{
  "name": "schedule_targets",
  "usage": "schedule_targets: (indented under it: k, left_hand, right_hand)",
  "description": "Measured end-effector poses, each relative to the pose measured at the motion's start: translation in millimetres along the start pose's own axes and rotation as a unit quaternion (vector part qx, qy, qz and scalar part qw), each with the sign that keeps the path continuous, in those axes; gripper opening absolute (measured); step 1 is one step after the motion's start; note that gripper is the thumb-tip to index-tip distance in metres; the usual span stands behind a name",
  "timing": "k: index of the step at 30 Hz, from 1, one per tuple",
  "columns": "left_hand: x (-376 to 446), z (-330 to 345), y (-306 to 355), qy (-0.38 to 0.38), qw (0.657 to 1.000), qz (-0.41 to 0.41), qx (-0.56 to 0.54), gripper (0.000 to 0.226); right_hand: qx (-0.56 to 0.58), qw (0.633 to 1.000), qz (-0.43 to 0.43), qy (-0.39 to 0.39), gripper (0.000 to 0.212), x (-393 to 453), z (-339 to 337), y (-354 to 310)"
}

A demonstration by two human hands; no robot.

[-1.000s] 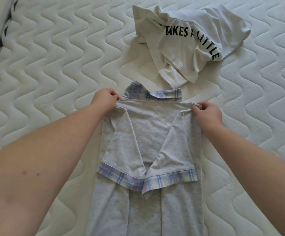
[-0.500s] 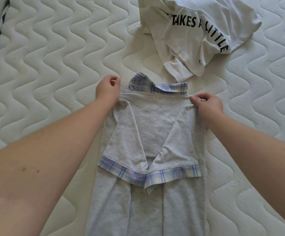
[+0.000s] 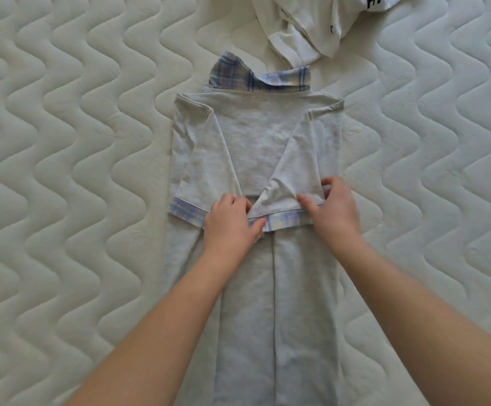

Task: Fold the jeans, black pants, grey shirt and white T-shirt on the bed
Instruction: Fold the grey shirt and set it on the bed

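Both hands [image 3: 229,222] [image 3: 333,208] pinch the grey shirt's [image 3: 256,136] plaid sleeve cuffs [image 3: 282,222].

A single head-worn wide-angle camera looks steeply down and forward from above the person's own forearms, which enter from the bottom edge. It sits close over the bed [image 3: 62,171], whose quilted surface fills the whole frame. The grey shirt [image 3: 256,148] lies in the centre, running from the bottom edge up toward the far side. The white T-shirt [image 3: 300,33] is cut off by the top edge. No second view exists, so nothing is shared
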State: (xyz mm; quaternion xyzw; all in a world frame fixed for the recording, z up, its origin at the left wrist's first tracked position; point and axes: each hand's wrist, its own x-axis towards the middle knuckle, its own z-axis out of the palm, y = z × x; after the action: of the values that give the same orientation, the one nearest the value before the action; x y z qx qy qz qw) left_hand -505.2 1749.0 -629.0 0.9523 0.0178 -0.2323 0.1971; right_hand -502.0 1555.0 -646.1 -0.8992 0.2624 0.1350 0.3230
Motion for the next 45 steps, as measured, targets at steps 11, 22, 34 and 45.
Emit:
schedule_targets:
  k: [11,22,34,45]
  left_hand:
    - [-108,49,5,0.114,0.984,0.095,-0.097,0.027]
    - [-170,98,16,-0.118,0.968,-0.152,-0.160,0.026]
    - [-233,124,-11,-0.143,0.927,-0.208,-0.276,0.023]
    - [-273,146,-22,-0.217,0.927,-0.204,-0.227,0.030]
  right_hand:
    - [-0.071,0.993,-0.089,0.033,0.063,-89,14,26]
    - [0.041,0.983,0.133,-0.119,0.030,-153,-11,103]
    - [-0.007,0.968,0.110,-0.227,0.030,-226,-8,146]
    - [-0.020,0.958,0.108,-0.266,0.032,-274,-1,168]
